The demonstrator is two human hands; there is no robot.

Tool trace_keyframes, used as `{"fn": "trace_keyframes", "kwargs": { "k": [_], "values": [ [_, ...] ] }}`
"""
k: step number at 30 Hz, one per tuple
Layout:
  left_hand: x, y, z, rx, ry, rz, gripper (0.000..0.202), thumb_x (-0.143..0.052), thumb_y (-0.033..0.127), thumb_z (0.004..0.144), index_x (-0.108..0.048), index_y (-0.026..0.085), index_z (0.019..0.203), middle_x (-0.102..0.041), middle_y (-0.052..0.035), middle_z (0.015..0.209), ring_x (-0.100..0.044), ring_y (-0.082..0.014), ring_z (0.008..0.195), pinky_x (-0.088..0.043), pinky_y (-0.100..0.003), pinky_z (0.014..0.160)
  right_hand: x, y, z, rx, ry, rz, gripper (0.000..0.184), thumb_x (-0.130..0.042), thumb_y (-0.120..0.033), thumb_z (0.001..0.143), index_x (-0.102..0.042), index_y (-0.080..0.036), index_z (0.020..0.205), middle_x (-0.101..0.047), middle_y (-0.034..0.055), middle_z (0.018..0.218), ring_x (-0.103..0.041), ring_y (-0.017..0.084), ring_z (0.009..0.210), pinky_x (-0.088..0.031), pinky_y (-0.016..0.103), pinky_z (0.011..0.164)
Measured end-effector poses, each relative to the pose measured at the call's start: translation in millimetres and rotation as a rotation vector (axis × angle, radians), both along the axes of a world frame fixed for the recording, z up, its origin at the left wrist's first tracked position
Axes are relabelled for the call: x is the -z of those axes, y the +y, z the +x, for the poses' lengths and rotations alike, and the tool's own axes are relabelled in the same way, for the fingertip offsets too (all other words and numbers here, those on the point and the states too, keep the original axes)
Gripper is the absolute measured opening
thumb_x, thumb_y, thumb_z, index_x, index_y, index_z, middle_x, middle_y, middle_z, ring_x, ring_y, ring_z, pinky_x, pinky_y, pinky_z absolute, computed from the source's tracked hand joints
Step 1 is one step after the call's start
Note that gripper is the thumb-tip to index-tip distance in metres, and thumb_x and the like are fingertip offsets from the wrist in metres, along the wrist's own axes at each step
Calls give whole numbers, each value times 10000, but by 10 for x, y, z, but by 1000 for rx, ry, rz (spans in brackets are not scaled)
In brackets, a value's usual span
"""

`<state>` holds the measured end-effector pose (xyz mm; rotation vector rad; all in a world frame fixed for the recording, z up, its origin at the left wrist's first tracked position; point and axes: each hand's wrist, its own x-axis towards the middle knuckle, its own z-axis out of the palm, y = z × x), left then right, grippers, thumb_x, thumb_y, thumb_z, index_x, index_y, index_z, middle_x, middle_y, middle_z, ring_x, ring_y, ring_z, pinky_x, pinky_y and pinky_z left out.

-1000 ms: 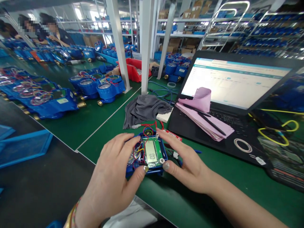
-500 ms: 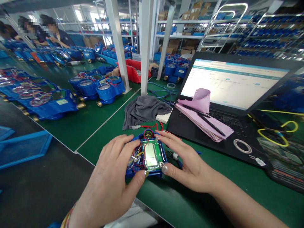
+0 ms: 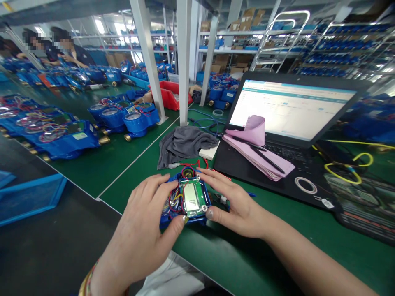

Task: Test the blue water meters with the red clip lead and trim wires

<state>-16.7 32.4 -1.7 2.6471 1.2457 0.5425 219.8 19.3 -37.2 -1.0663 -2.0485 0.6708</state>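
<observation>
A blue water meter [image 3: 201, 221] lies on the green bench in front of me, its electronics uncovered. On its right part is a green circuit board [image 3: 201, 191] with a lit display [image 3: 190, 199] showing a few dark characters. Coloured wires [image 3: 175, 198] run over the left part, partly under my fingers. My left hand [image 3: 145, 213] grips the meter's left side, thumb at the near edge by the board. From the right, my right hand [image 3: 237, 205] grips it, fingertips at the board's far corner and thumb by the near corner screw.
An open laptop [image 3: 311, 164] stands right, with pink papers [image 3: 262, 158] and a pen [image 3: 271, 160] on it. A grey cloth [image 3: 185, 144] lies behind the meter. More blue meters [image 3: 68, 139] line the left, near white posts [image 3: 183, 61] and a red bin [image 3: 168, 96].
The display shows more characters than before. Both hands stay around the meter, and the whole view has shifted slightly.
</observation>
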Motion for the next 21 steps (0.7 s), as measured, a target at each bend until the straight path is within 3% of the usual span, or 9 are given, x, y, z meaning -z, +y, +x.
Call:
{"fn": "trace_keyframes", "kwargs": {
  "k": [6, 9, 12, 14, 17, 19, 21],
  "values": [
    [-12, 63, -66, 43, 13, -37, 507, -505, 300, 834, -375, 217, 1317, -399, -115, 1363, -396, -309, 1261, -389, -536, 1035, 35, 60, 16, -34, 34, -5, 680, -470, -572, 890, -332, -175, 1425, -370, 162, 1462, -330, 249, 1361, -275, 476, 1118],
    [-50, 99, -101, 45, 12, -76, 601, -524, 281, 806, -306, 249, 1365, -393, -100, 1365, -405, -300, 1256, -390, -530, 1043, 31, 6, 116, 44, 39, -6, 694, -469, -568, 888, -291, -172, 1429, -383, 165, 1445, -380, 261, 1325, -372, 459, 1057],
    [-69, 102, -92, -16, 20, -66, 691, -580, 328, 771, -267, 246, 1381, -436, -111, 1300, -452, -315, 1192, -432, -534, 991, 29, -186, 255, 294, -164, -72, 443, -515, -423, 876, -491, -148, 1221, -527, 166, 1225, -561, 271, 1086, -507, 434, 864],
    [-58, 78, -61, -54, 41, -28, 733, -618, 389, 752, -273, 226, 1378, -462, -121, 1243, -485, -323, 1137, -461, -525, 948, 44, -348, 316, 431, -401, -135, 303, -611, -361, 797, -571, -149, 1009, -570, 132, 1026, -599, 269, 897, -523, 441, 763],
    [-7, 12, -36, -80, 57, 48, 719, -638, 466, 728, -344, 212, 1332, -488, -119, 1164, -524, -327, 1062, -495, -504, 890, 107, -491, 316, 388, -602, -162, 238, -722, -266, 688, -589, -166, 858, -586, 75, 841, -595, 250, 737, -519, 399, 653],
    [43, -28, -78, -101, 47, 73, 696, -632, 506, 715, -380, 224, 1300, -487, -116, 1159, -529, -349, 1047, -498, -524, 867, 171, -466, 275, 326, -596, -145, 157, -699, -193, 703, -587, -181, 812, -589, 38, 765, -587, 209, 661, -503, 334, 594],
    [104, -29, -162, -112, 15, 89, 605, -564, 513, 771, -389, 256, 1290, -482, -109, 1187, -516, -369, 1066, -477, -559, 870, 243, -371, 233, 351, -556, -112, 79, -640, -162, 757, -592, -188, 815, -599, 32, 771, -594, 196, 680, -501, 310, 607]
  ]
}}
